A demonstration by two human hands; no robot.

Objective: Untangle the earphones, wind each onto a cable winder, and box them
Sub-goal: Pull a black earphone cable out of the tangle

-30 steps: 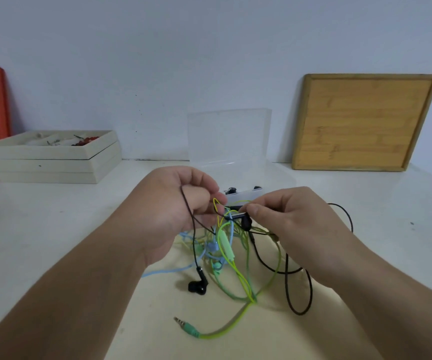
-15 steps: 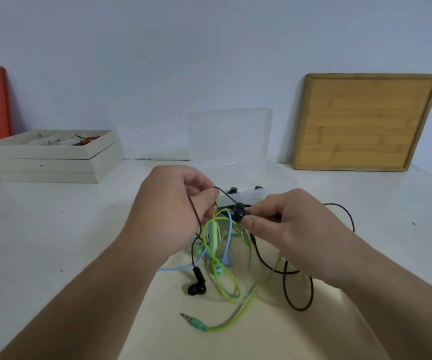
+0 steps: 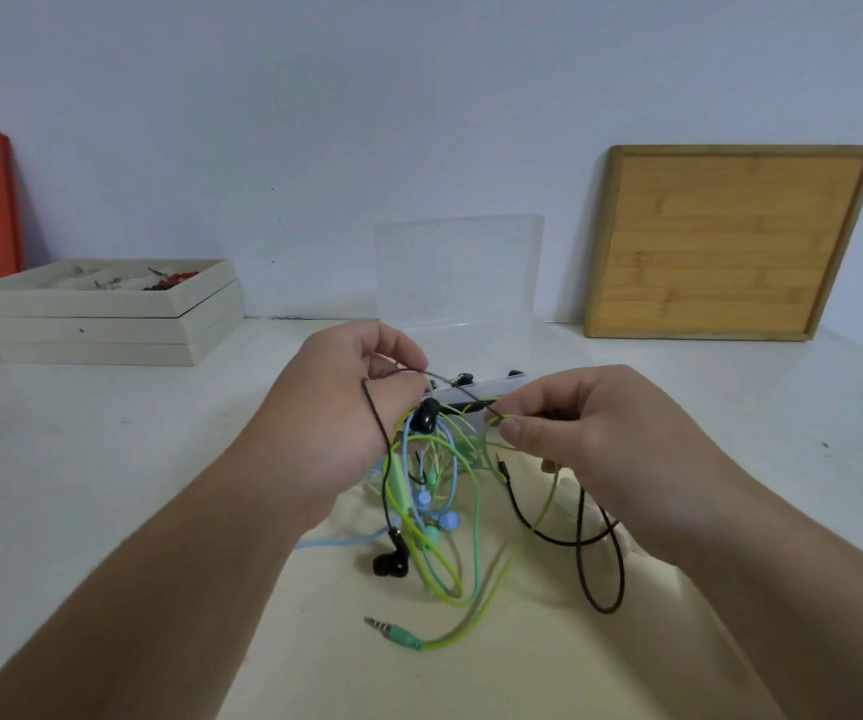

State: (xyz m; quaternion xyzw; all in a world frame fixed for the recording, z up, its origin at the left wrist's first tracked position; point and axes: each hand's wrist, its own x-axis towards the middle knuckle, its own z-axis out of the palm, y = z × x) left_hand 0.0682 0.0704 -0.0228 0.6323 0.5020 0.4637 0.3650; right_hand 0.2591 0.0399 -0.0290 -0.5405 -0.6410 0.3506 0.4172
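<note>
Between the hands hangs a tangle [image 3: 440, 511] of black, green and blue earphones. The left hand [image 3: 338, 413] is curled round a black cord [image 3: 376, 420], and a black bud [image 3: 427, 412] sits just by its fingers. The right hand [image 3: 595, 433] pinches a thin green cord [image 3: 496, 419]. Below the hands, a green plug [image 3: 393, 635] lies on the surface [image 3: 107, 485]. Behind the hands stands an open clear box [image 3: 458, 272].

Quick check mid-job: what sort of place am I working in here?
Probably a plain indoor workbench or hobby desk, a white table against a bare wall. Stacked cream trays hold small parts, a bamboo board leans on the wall, and a clear plastic box stands open.
</note>
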